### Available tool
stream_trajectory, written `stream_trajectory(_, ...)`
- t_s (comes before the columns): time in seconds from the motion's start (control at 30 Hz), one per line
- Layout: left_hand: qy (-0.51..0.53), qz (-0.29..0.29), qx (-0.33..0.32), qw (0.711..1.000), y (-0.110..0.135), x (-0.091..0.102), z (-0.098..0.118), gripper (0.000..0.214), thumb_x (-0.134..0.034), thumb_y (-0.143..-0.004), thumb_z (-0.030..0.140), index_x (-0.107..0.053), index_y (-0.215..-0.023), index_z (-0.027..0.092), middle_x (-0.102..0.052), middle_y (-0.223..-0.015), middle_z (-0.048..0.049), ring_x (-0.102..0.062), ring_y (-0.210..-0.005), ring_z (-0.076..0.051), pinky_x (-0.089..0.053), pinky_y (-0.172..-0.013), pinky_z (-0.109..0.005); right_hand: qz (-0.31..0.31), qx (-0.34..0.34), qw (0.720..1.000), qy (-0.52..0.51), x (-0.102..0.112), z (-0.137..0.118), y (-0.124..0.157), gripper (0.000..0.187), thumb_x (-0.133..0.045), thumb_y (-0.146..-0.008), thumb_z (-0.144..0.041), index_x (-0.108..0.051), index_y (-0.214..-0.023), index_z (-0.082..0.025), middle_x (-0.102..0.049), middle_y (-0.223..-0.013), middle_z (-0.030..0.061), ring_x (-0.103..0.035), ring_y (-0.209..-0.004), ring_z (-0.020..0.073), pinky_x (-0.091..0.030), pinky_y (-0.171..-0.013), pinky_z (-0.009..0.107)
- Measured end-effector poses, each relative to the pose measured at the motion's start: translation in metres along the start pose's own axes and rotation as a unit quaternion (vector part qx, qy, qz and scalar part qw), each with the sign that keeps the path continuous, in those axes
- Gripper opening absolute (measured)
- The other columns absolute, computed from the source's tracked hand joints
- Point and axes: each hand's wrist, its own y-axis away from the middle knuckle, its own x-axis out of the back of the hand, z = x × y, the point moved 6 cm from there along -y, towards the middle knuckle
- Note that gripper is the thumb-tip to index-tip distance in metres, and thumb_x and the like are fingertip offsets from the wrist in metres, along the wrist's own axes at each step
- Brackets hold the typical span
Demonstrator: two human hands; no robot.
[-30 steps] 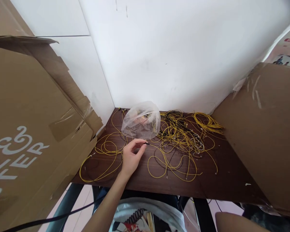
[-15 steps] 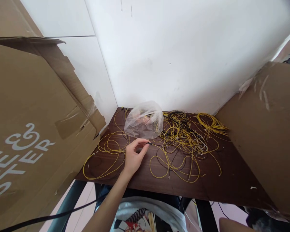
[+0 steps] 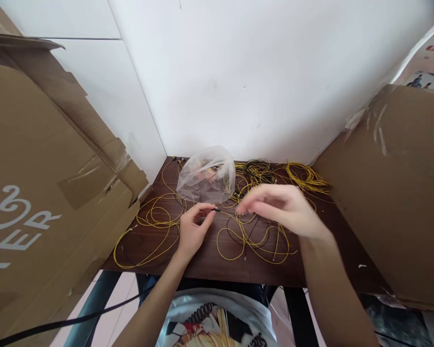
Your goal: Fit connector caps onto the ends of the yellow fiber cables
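My left hand pinches the thin black end piece of a cable between thumb and fingertips, just above the dark wooden table. Thin wire runs rightward from that piece. My right hand hangs over the loose yellow and black wires, its fingertips curled down close to the wire by the black piece. Motion blurs those fingertips, so a grip on the wire cannot be made out. Left of my left hand lie loops of yellow wire. Part of the tangled wire pile is hidden behind my right hand.
A clear plastic bag sits at the back of the table. Bundled yellow wire lies at the back right. Cardboard walls stand left and right, with a white wall behind.
My right hand has come in from the lower right to over the wires. My left hand keeps its pinch on the black end piece. The whole view has shifted slightly.
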Motion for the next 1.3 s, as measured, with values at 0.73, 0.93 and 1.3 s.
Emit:
stream_trajectory(0.73,-0.037,0.029,-0.006,0.999,0.001,0.002,0.001,0.020,-0.068,-0.076,0.024,-0.068,-0.095,0.018,-0.071,-0.088,-0.0038,-0.064,-0.073,-0.014,-0.052,-0.073,-0.024,0.002,-0.118,0.993,-0.004,-0.055,0.101,-0.011,0.021,-0.063,-0.078,-0.032,-0.070,-0.081,-0.013,-0.069,-0.071,0.0027,-0.056,-0.058,0.0103,-0.042,-0.056,0.022)
stream_trajectory(0.93,0.026,0.033,0.027,0.999,0.000,0.002,0.000,0.017,-0.069,-0.075,0.024,-0.068,-0.090,0.016,-0.071,-0.091,-0.0056,-0.065,-0.082,-0.016,-0.053,-0.075,-0.026,0.005,-0.108,0.994,-0.004,-0.054,0.102,-0.012,0.026,-0.057,-0.085,-0.037,-0.069,-0.083,-0.014,-0.068,-0.072,0.0028,-0.058,-0.062,0.0117,-0.044,-0.060,0.023)
stream_trajectory(1.3,0.302,0.071,0.170,0.935,-0.006,0.008,-0.017,0.023,-0.076,-0.065,0.020,-0.068,-0.087,0.016,-0.067,-0.079,-0.0030,-0.063,-0.071,-0.010,-0.054,-0.065,-0.020,-0.069,0.091,0.969,0.220,-0.072,0.095,-0.012,0.021,-0.051,-0.091,-0.019,-0.069,-0.101,-0.018,-0.062,-0.095,0.0074,-0.058,-0.089,0.0159,-0.047,-0.083,0.029)
